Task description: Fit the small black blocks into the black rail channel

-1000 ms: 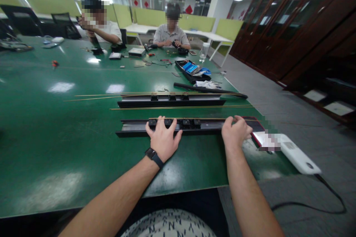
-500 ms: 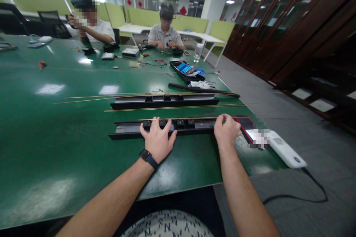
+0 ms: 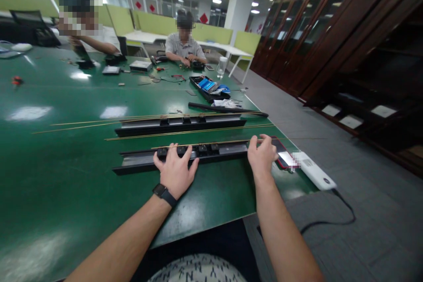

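Observation:
A black channel rail [image 3: 132, 165] with a silvery inner face lies crosswise before me, several small black blocks [image 3: 202, 149] seated along it. My left hand [image 3: 175, 171] rests over its left-middle part with fingers spread, fingertips touching the blocks. Along the top of those blocks runs a thin brass rod [image 3: 228, 142], its far end sticking out past the table edge. At the rail's right end, my right hand [image 3: 262, 156] pinches the rod between thumb and forefinger; the exact contact is hard to see. Behind lies a second black rail [image 3: 181, 128] with similar blocks.
More brass rods [image 3: 139, 137] lie around the rear rail. To the right sit a red-edged phone [image 3: 280, 152] and a white device [image 3: 315, 170] with a cable. Further back are a black bar [image 3: 228, 110], a black tray [image 3: 201, 90] and two people at the green table [image 3: 66, 150].
The view has turned to the right, so everything appears further left. My right hand has shifted slightly right relative to the rail, its fingers a little looser. My left hand keeps its place.

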{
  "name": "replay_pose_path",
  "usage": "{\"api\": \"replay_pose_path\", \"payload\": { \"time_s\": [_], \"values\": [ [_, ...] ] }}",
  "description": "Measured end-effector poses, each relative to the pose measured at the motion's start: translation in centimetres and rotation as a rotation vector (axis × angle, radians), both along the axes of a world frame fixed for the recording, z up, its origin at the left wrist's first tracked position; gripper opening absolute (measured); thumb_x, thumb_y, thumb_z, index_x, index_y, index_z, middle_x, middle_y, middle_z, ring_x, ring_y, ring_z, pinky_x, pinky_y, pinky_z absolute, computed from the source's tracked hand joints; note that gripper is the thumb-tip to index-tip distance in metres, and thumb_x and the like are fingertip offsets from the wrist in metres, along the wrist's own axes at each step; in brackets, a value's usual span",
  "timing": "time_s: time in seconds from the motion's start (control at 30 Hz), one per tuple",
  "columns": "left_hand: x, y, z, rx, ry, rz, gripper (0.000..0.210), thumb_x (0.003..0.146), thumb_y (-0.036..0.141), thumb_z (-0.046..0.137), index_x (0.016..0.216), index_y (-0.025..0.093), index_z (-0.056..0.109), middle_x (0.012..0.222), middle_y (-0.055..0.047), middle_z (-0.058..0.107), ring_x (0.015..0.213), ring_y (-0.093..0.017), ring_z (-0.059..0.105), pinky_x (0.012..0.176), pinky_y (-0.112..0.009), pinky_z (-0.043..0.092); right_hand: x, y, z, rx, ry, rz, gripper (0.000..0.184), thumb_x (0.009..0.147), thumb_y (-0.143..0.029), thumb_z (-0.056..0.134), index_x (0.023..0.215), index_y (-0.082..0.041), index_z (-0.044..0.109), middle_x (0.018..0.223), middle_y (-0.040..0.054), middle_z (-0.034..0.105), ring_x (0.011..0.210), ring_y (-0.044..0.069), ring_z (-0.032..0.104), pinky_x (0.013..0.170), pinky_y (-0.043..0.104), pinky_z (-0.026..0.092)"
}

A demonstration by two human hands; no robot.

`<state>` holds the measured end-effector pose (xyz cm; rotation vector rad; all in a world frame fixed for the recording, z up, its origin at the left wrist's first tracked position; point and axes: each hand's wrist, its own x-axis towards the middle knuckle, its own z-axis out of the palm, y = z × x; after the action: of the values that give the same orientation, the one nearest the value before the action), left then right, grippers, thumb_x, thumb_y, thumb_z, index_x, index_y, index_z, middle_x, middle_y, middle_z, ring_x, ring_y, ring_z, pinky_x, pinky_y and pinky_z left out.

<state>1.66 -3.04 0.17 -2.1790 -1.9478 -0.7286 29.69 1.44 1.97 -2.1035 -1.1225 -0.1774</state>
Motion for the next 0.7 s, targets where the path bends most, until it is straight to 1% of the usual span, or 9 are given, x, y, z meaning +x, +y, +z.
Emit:
{"api": "replay_pose_path", "payload": {
  "time_s": [0.07, 0.13, 0.23, 0.33, 0.47, 0.57, 0.7],
  "values": [
    [0.0, 0.0, 0.0, -0.003, 0.008, 0.003, 0.047, 0.103, 0.049, 0.051, 0.142, 0.031, 0.067, 0.153, -0.025, 0.055, 0.150, -0.039, 0.044, 0.117, -0.076, 0.018, 0.7, -0.3, 0.2, -0.008, -0.003, 0.007, 0.045, 0.100, -0.048, 0.045, 0.129, -0.016, 0.060, 0.112, 0.0147, 0.074, 0.109, 0.032, 0.060, 0.100, 0.047, 0.036],
    [0.0, 0.0, 0.0, -0.004, 0.009, 0.003, 0.047, 0.103, 0.050, 0.050, 0.143, 0.031, 0.066, 0.153, -0.026, 0.055, 0.149, -0.039, 0.044, 0.117, -0.077, 0.018, 1.5, -0.7, 0.2, -0.045, -0.020, 0.006, 0.044, 0.100, -0.048, 0.045, 0.126, -0.016, 0.059, 0.113, 0.0158, 0.073, 0.109, 0.033, 0.061, 0.100, 0.047, 0.037],
    [0.0, 0.0, 0.0, -0.001, 0.001, -0.002, 0.047, 0.103, 0.049, 0.050, 0.143, 0.030, 0.067, 0.153, -0.026, 0.055, 0.150, -0.039, 0.044, 0.117, -0.077, 0.018, 3.0, -1.4, -0.2, -0.111, -0.047, -0.059, 0.043, 0.098, -0.048, 0.050, 0.123, -0.014, 0.061, 0.120, 0.0199, 0.071, 0.113, 0.036, 0.062, 0.100, 0.050, 0.038],
    [0.0, 0.0, 0.1, 0.001, -0.008, -0.006, 0.046, 0.102, 0.049, 0.051, 0.141, 0.030, 0.068, 0.153, -0.026, 0.055, 0.149, -0.040, 0.044, 0.117, -0.077, 0.018, 4.6, -1.8, -0.6, -0.107, -0.109, -0.143, 0.045, 0.097, -0.048, 0.052, 0.125, -0.013, 0.061, 0.122, 0.0223, 0.069, 0.114, 0.038, 0.063, 0.100, 0.053, 0.040],
    [0.0, 0.0, 0.0, 0.007, -0.005, -0.004, 0.046, 0.102, 0.049, 0.051, 0.141, 0.030, 0.068, 0.152, -0.026, 0.055, 0.149, -0.040, 0.045, 0.117, -0.077, 0.018, 6.4, -2.0, -0.9, -0.119, -0.119, -0.156, 0.049, 0.095, -0.051, 0.056, 0.125, -0.012, 0.060, 0.123, 0.0231, 0.067, 0.114, 0.038, 0.063, 0.102, 0.055, 0.040],
    [0.0, 0.0, 0.0, 0.010, 0.002, -0.003, 0.046, 0.103, 0.048, 0.051, 0.141, 0.030, 0.067, 0.152, -0.027, 0.055, 0.149, -0.039, 0.045, 0.117, -0.077, 0.018, 6.9, -1.9, -1.3, -0.154, -0.082, -0.145, 0.054, 0.095, -0.055, 0.055, 0.127, -0.012, 0.058, 0.128, 0.0234, 0.065, 0.115, 0.039, 0.063, 0.104, 0.059, 0.040],
    [0.0, 0.1, -0.1, 0.014, 0.000, -0.004, 0.046, 0.103, 0.049, 0.051, 0.141, 0.029, 0.068, 0.152, -0.026, 0.056, 0.149, -0.040, 0.045, 0.117, -0.077, 0.018, 6.9, -1.9, -1.8, -0.088, -0.090, -0.152, 0.055, 0.091, -0.057, 0.059, 0.125, -0.014, 0.058, 0.129, 0.0224, 0.063, 0.122, 0.040, 0.059, 0.104, 0.059, 0.040]
  ]
}}
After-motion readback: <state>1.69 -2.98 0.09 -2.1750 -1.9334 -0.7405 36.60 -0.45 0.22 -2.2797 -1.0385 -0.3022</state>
